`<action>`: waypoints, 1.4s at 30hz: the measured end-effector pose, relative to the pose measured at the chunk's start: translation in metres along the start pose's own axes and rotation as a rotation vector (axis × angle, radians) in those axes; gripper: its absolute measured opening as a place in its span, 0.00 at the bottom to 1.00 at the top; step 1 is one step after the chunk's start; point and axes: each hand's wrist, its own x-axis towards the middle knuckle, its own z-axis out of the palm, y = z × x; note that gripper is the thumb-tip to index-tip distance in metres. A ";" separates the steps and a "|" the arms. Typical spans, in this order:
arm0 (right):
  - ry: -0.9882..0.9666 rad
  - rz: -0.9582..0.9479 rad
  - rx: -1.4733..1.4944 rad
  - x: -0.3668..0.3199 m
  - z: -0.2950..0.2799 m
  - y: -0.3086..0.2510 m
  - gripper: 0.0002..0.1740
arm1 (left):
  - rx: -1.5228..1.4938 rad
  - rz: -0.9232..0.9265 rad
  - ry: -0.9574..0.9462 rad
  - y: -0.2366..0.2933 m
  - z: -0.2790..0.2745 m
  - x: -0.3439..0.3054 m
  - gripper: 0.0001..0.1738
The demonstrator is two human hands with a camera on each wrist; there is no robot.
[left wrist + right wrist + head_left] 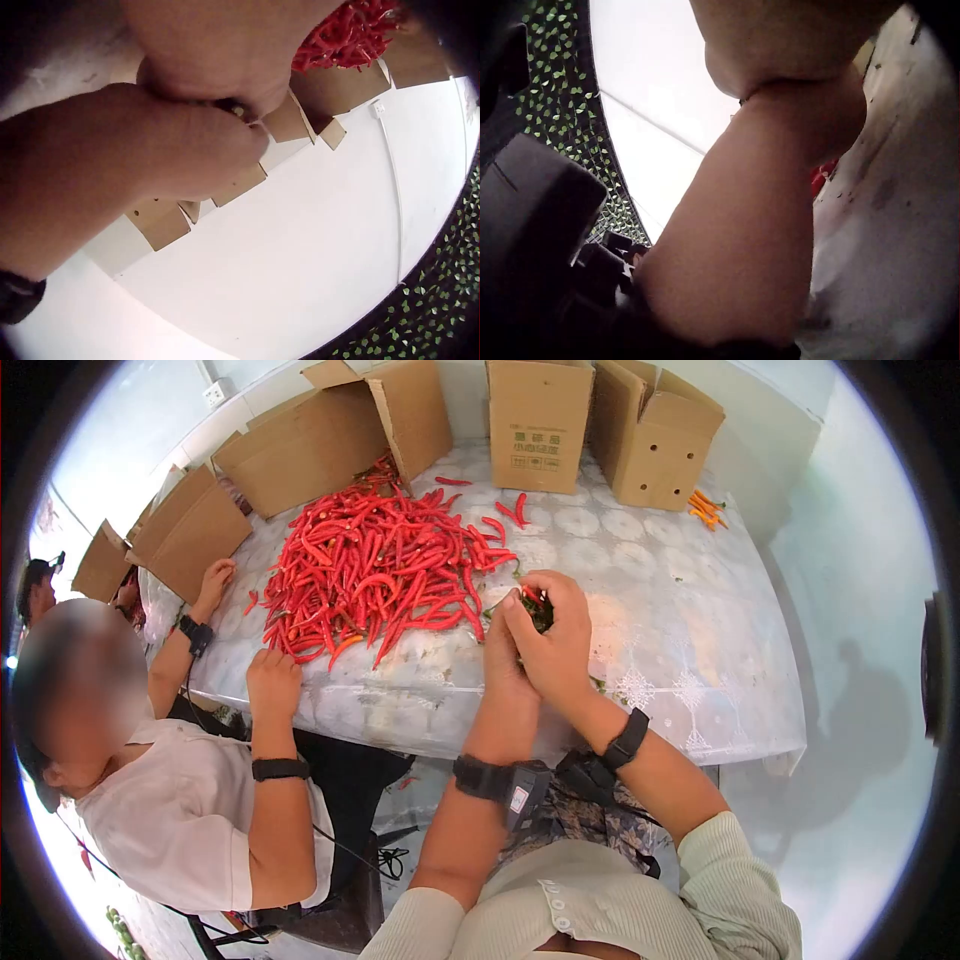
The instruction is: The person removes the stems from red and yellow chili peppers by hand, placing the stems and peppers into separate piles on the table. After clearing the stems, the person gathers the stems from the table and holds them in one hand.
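Both hands are together over the table's near side, cupped around a dark clump of green stems (541, 614) with a bit of red showing in it. The left hand (505, 643) curls around the clump from the left, and the right hand (561, 637) closes over it from the right. In the left wrist view the right hand (202, 150) meets the left hand (217, 52), with a small dark gap between them. The right wrist view shows the right hand (795, 41) against the left hand (825, 120); the clump is hidden there.
A large pile of red chillies (375, 565) lies left of the hands. Behind stand cardboard boxes (540, 420), with a few orange chillies (707, 510) at the right. Another person (190, 810) sits at the left, one hand (273, 685) by the pile. Small green scraps lie near the hands.
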 end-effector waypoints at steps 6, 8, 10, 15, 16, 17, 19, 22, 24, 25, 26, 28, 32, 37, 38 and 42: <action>-0.030 0.078 -0.007 -0.005 0.000 0.014 0.09 | 0.305 -0.043 0.044 0.017 -0.020 0.004 0.17; -0.065 0.088 -0.118 -0.004 -0.004 0.011 0.12 | 0.258 -0.063 0.038 0.012 -0.018 0.003 0.19; -0.108 0.056 -0.213 -0.004 -0.007 0.005 0.16 | 0.249 -0.055 0.004 0.008 0.000 -0.008 0.20; -0.198 -0.152 -0.462 0.001 -0.018 0.000 0.27 | 0.257 0.016 -0.094 -0.003 -0.002 -0.016 0.21; -0.221 -0.150 -0.492 0.001 -0.017 0.000 0.28 | 0.209 0.004 -0.118 -0.004 -0.004 -0.017 0.22; -0.243 -0.148 -0.524 0.001 -0.016 0.000 0.29 | 0.160 -0.009 -0.143 -0.005 -0.006 -0.018 0.22; -0.287 -0.127 -0.539 0.002 -0.010 0.001 0.30 | 0.113 0.010 -0.069 -0.005 0.009 -0.023 0.21; -0.340 -0.008 -0.284 0.003 -0.001 0.006 0.29 | 0.110 0.065 0.207 -0.002 0.026 -0.027 0.17; -0.333 0.136 0.165 0.015 0.006 0.007 0.29 | 0.111 0.051 0.339 0.014 0.001 -0.008 0.13; -0.303 0.254 0.276 0.023 0.007 0.010 0.29 | 0.040 -0.002 0.273 0.024 0.002 -0.011 0.11; -0.271 0.372 0.387 0.034 0.007 0.016 0.28 | -0.032 -0.055 0.208 0.038 0.003 -0.016 0.10; -0.270 0.528 0.455 0.049 0.008 0.029 0.24 | -0.078 -0.029 0.206 0.049 0.019 -0.028 0.06; -0.591 0.341 0.126 0.050 0.020 0.085 0.17 | -0.056 0.012 0.266 0.067 0.024 -0.037 0.08; -0.837 -0.087 -0.176 0.052 0.023 0.069 0.18 | -0.215 0.039 0.241 0.082 0.020 -0.043 0.08; -0.870 -0.128 -0.210 0.053 0.025 0.068 0.16 | -0.225 0.048 0.255 0.087 0.020 -0.044 0.08; -1.016 -0.173 -0.268 0.065 0.022 0.067 0.11 | -0.208 -0.002 0.147 0.092 0.023 -0.051 0.06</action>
